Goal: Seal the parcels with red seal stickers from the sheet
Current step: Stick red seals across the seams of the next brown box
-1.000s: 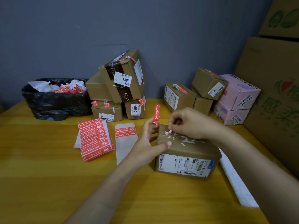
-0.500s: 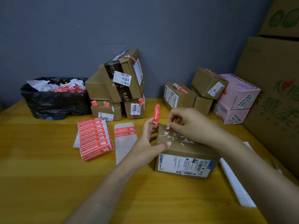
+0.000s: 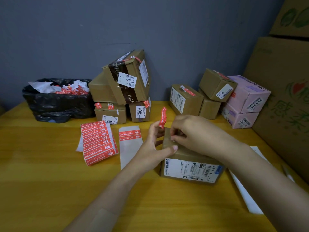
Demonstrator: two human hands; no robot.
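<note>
A brown parcel with a white shipping label lies on the yellow table in front of me. My left hand steadies the parcel's left end with its thumb on the top, and a red seal sticker stands up from its fingertips. My right hand rests on the parcel's top with fingers curled, pinching at something small on the far left corner. A full sheet of red stickers lies to the left, beside a backing sheet with two stickers left.
Sealed brown parcels are stacked at the back centre. More brown and pink boxes stand at the back right. A black bin bag with sticker scraps is at the back left. Large cartons line the right; white paper lies there.
My right hand has slid left along the parcel's top toward the far left corner, now covering the torn white patches. My left hand and the red sticker have stayed in place.
</note>
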